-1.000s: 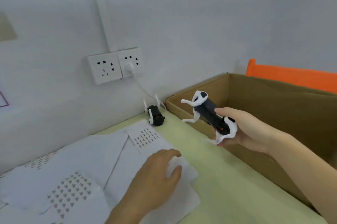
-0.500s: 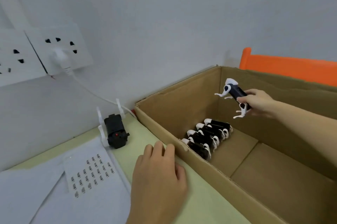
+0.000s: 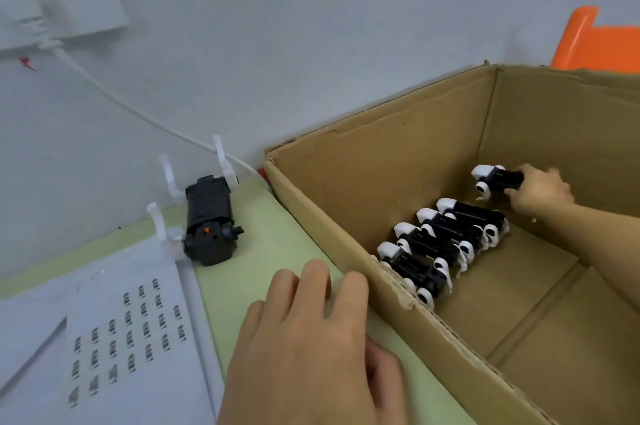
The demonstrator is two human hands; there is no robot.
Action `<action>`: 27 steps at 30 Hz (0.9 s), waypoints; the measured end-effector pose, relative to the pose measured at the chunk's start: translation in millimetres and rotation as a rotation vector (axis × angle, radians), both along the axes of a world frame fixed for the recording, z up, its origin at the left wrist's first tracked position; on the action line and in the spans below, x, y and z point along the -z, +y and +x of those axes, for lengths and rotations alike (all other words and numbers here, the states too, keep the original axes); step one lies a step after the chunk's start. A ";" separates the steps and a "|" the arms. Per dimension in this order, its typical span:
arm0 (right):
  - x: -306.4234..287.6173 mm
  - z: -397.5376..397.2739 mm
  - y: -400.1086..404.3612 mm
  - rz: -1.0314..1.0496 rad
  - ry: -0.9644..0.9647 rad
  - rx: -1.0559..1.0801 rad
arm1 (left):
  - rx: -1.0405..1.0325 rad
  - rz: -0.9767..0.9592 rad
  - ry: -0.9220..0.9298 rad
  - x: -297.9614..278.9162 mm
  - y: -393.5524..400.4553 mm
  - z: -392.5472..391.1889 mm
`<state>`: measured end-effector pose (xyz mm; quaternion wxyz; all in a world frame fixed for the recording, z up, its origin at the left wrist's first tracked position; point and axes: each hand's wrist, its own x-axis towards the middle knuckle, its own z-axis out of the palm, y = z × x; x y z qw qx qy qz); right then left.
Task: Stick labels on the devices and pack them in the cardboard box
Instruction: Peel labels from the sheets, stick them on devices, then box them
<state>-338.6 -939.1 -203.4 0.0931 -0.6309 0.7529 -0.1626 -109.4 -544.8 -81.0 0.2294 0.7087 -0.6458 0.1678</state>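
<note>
Green tabletop (image 3: pixel 277 237) beside cardboard box (image 3: pixel 363 161)

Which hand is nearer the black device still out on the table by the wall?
Left. The left hand rests flat on the table, just in front and right of that device. The right hand is inside the cardboard box, gripping another device.

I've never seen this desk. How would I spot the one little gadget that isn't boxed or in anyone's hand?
Start at the big cardboard box on the green table. Just past its left wall, near the wall cable, a black device lies beside the label sheet. Unlike the row of packed devices, it sits alone on the table with its white legs sticking up.
</note>
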 end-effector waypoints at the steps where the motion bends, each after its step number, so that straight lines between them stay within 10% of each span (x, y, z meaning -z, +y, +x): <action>1: 6.6 1.9 -1.5 0.008 -0.024 0.024 | -0.005 -0.001 -0.003 1.1 0.4 -0.5; 10: 34.9 6.6 2.9 0.205 -0.186 -0.027 | -0.002 0.009 0.005 6.1 -0.1 -3.3; 19: -35.7 14.0 49.4 0.122 0.178 -0.419 | 0.040 0.006 0.109 1.3 -1.7 -1.2; 27: -191.1 64.4 242.2 -0.630 -0.272 -0.913 | -0.014 0.110 0.391 3.7 3.4 0.9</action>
